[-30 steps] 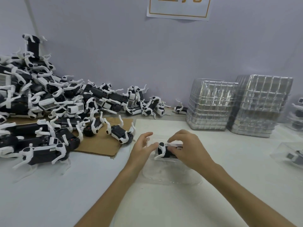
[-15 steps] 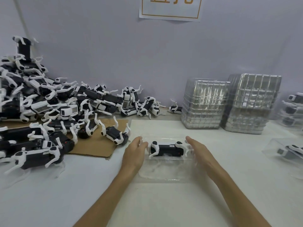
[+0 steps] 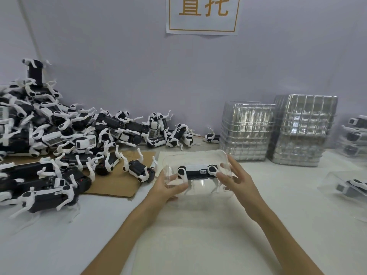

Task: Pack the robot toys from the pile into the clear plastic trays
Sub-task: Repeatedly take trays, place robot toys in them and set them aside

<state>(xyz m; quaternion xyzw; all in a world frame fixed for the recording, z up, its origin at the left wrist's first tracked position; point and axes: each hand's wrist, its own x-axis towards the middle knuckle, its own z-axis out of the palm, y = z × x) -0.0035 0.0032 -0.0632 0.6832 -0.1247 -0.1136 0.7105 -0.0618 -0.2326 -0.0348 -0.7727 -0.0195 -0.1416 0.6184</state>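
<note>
Robot toy sits in a tray held at both ends

One robot toy [image 3: 196,171], black-bodied with white legs, lies lengthwise inside a clear plastic tray [image 3: 195,154], which is held at the middle of the view over a cream mat [image 3: 198,239]. The tray is tipped so that the toy's side faces the camera (whether its lower edge touches the mat I cannot tell).

The left hand [image 3: 168,188] grips the tray's left end, thumb across the front wall and fingers curled behind, showing through the plastic. The right hand [image 3: 239,180] holds the right end, its fingers spread round the corner with the thumb on the front, pinching the wall between them.

To the left, the pile [image 3: 59,135] of loose toys slopes against the wall [image 3: 119,66] and spills onto a sheet of cardboard [image 3: 119,181] on the white table [image 3: 49,241]. Two stacks of empty trays [image 3: 247,133] stand behind the right hand. A packed tray [image 3: 337,175] lies near the right edge. A sign [image 3: 202,29] with orange characters hangs above
</note>
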